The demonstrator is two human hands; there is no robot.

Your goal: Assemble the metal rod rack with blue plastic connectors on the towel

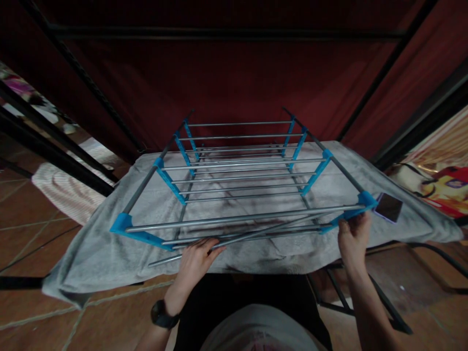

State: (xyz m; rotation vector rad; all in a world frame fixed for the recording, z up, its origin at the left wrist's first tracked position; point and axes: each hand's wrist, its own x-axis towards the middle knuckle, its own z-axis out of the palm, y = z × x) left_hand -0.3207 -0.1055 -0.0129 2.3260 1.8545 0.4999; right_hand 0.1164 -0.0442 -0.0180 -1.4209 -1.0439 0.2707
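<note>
A rack of grey metal tubes joined by blue plastic connectors lies on a cloth-covered surface in front of me. My left hand is closed around a loose grey metal tube, which slants up to the right across the rack's near side. Its right end reaches toward the near right blue connector. At that corner my right hand grips the connector from below, the thumb and fingers partly hidden by it. A dark watch is on my left wrist.
A grey cloth covers the surface under the rack. A phone with a purple edge lies right of the rack. Behind stands a dark red panel with black bars. A black metal frame is at the lower right, above the tiled floor.
</note>
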